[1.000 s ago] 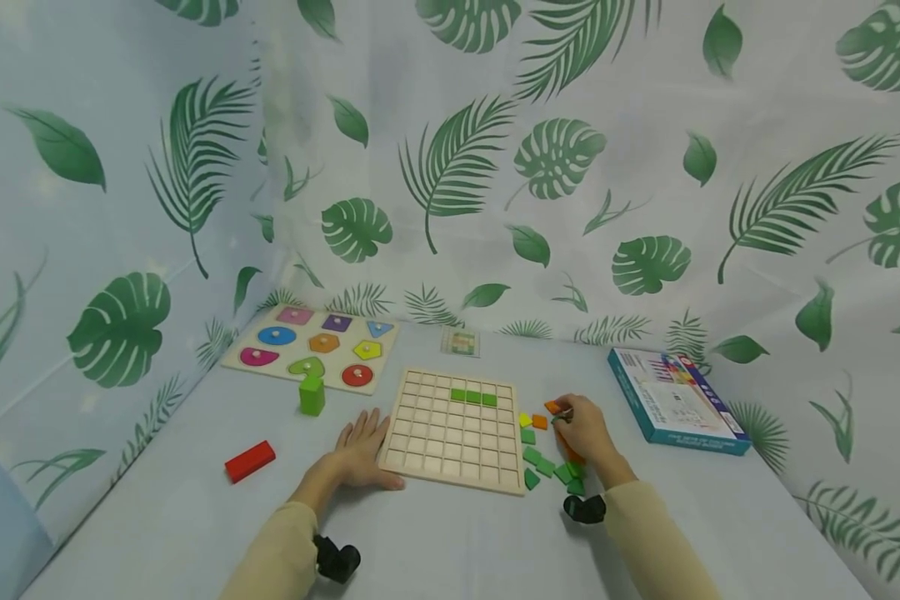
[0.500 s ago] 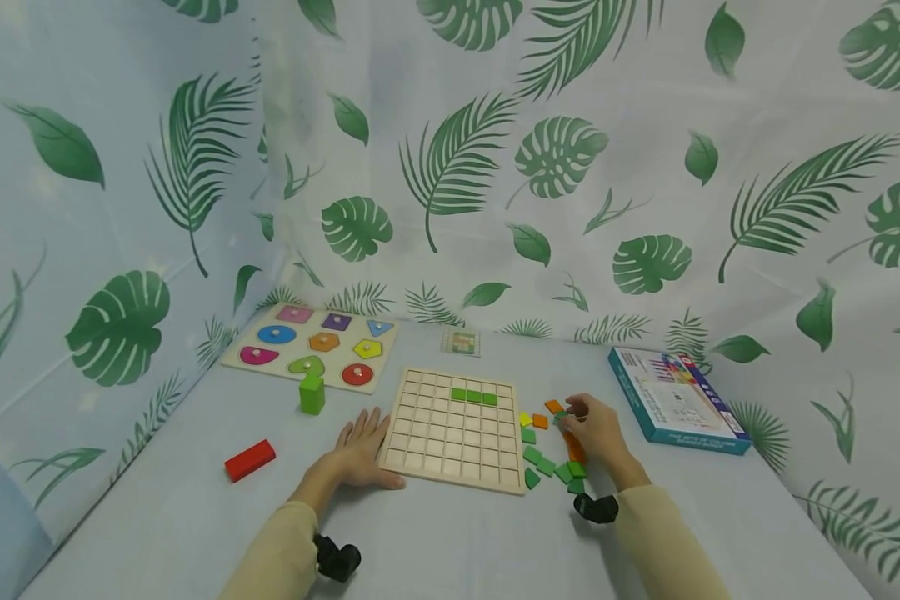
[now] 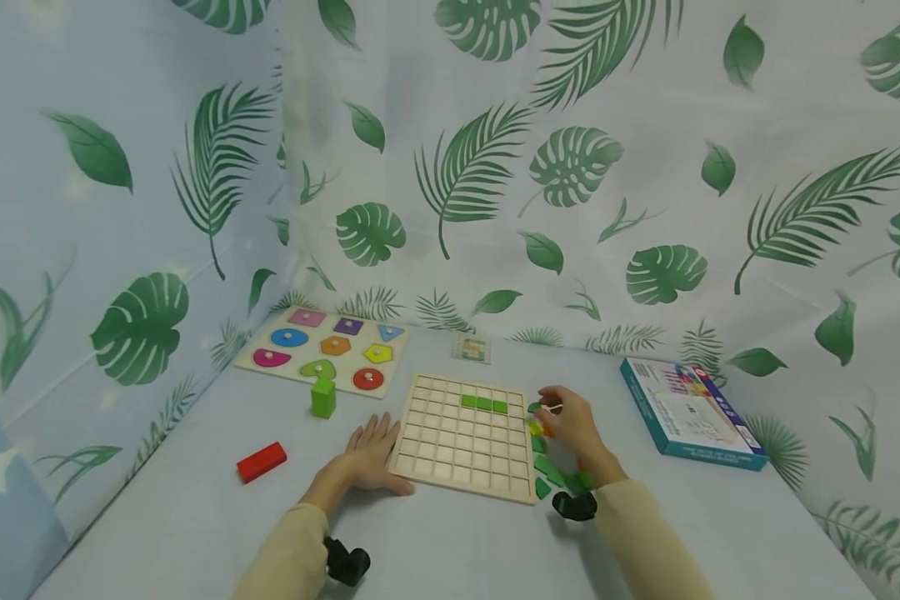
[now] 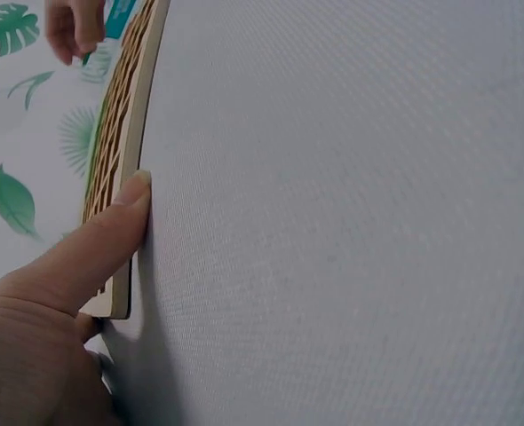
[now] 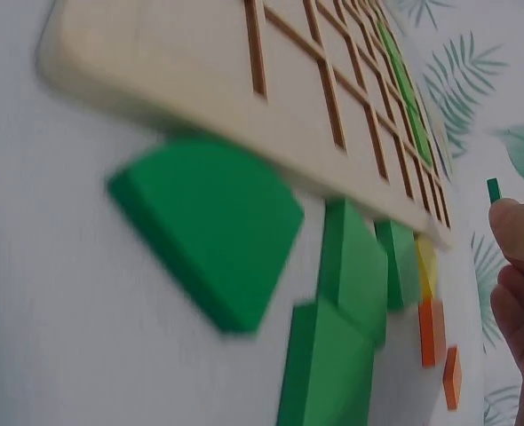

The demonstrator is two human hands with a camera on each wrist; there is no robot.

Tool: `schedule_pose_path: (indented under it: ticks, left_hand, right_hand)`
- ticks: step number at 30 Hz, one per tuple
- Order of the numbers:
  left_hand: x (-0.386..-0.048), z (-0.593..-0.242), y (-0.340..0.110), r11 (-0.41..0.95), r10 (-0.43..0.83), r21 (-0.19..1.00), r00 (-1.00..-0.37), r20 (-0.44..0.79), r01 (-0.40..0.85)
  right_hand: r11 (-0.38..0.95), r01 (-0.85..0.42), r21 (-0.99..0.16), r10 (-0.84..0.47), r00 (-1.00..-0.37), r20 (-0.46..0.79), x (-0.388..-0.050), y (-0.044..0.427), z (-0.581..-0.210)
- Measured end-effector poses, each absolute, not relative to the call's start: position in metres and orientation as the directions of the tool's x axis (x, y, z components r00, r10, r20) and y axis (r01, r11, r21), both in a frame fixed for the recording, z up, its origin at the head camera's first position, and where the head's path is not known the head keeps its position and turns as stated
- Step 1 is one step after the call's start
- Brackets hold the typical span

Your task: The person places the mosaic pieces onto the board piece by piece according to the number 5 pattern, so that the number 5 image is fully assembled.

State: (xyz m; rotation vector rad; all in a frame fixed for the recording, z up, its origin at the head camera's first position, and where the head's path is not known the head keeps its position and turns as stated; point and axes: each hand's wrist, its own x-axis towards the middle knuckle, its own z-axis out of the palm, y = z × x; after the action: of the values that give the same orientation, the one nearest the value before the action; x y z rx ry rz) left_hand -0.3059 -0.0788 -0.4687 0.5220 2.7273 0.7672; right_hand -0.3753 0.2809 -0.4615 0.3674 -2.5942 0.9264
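I see both arms [image 3: 640, 537] stretched forward, the left hand [image 3: 371, 461] resting with fingers extended and thumb [image 3: 397, 485] angled out, the right hand [image 3: 574, 425] curled into a fingertip pinch.

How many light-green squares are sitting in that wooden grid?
3, side by side in one row near the far edge of the wooden grid: the left square, the middle square and the right square. None seems hidden.
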Motion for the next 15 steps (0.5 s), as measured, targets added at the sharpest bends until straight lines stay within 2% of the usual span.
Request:
schedule_pose_path:
  ticks: [6,15]
  left_hand:
    - [-0.307,-0.474,-0.078,0.778,0.412,0.570,-0.900,-0.146,0.264]
    - [-0.303,-0.464,-0.076,0.803,0.376,0.549,-0.911,-0.168,0.230]
  right_hand:
    - [0.713,-0.414,-0.566,-0.163,-0.883,0.441,-0.377,0.263,-0.462]
    - [0.677,-0.419,-0.606,-0.200,-0.896,0.396,-0.382,0.237,-0.467]
